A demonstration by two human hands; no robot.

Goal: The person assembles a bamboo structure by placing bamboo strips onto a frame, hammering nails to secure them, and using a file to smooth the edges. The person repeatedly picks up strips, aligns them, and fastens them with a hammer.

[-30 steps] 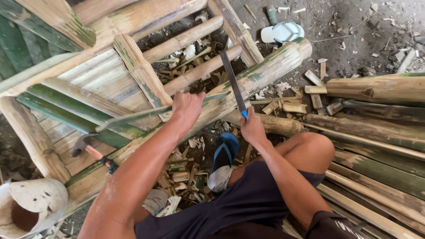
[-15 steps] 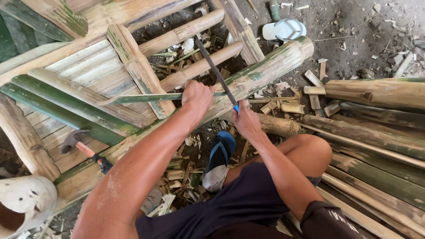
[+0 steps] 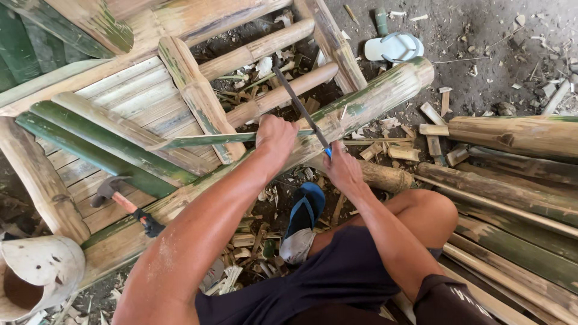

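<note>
Saw blade [image 3: 299, 107] sits across the thick bamboo pole [image 3: 361, 108], running from our right hand [image 3: 342, 170] up and away toward the frame. Right-hand fingers are clenched round the blue grip end of the blade, just below the pole. Our left hand [image 3: 276, 137] presses on top of the pole, fingers curled over a thin green bamboo strip [image 3: 211, 141] that lies across the slats to the left. The pole rests diagonally on the edge of a bamboo frame [image 3: 198, 96]. A hammer [image 3: 126, 204] with a wooden handle lies on the slats, lower left. We see a blue sandal [image 3: 306, 207] on the foot below the hands, a white sandal [image 3: 394, 47] on the ground beyond the pole end, and cut offcuts [image 3: 433, 141] beside more poles at right.
</note>
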